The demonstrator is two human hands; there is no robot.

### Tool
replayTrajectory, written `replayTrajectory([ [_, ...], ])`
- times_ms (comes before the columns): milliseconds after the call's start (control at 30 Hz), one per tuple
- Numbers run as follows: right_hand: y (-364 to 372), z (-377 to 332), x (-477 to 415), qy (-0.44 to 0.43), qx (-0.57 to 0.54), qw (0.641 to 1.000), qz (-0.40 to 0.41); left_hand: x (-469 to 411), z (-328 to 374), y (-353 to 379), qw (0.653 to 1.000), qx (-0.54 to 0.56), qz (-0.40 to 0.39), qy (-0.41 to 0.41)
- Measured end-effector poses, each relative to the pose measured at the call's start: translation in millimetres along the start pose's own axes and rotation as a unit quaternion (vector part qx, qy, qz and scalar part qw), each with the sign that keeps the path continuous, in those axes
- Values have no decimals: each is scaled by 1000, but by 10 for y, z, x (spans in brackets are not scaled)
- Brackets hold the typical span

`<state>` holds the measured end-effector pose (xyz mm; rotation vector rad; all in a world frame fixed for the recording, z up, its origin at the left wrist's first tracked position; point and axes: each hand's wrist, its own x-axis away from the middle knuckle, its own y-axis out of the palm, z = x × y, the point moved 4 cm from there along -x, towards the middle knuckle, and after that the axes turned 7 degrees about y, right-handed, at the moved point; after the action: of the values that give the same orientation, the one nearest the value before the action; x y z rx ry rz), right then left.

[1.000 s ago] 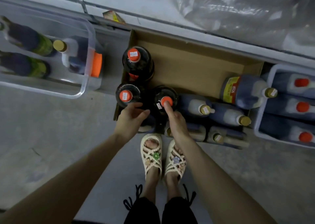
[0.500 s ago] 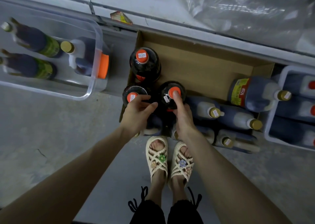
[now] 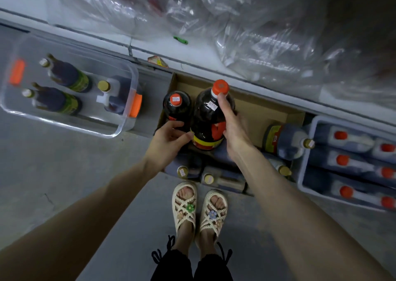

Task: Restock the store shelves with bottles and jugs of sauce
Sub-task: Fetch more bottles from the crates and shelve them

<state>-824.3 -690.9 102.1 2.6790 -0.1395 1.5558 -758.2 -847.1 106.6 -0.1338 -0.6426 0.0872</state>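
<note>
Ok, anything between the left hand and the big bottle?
Nothing visible. The left hand is at the big bottle's lower left; the right hand grips its right side. A second bottle stands beyond the fingers.

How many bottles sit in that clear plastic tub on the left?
3: far green-labelled bottle, near green-labelled bottle, gold-capped jug at the right end. The clear tub seems to hide none.

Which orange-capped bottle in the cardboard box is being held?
The right bottle, tilted and gripped by the right hand; the left bottle stands upright.
</note>
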Motion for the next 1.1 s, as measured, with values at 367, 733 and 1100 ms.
replayTrajectory([
  [367, -256, -1697, 2080, -141, 106, 984, -27, 915, 2164, -266, 989, 32, -67, 126],
  [733, -269, -3426, 4882, -328, 171, 921, -120, 2540, 4700, -700, 939, -3, -120, 323],
  [1100, 47, -4419, 6348, -448, 132, 867, -172, 3534, 6165, -1260, 911, 66, -13, 406],
])
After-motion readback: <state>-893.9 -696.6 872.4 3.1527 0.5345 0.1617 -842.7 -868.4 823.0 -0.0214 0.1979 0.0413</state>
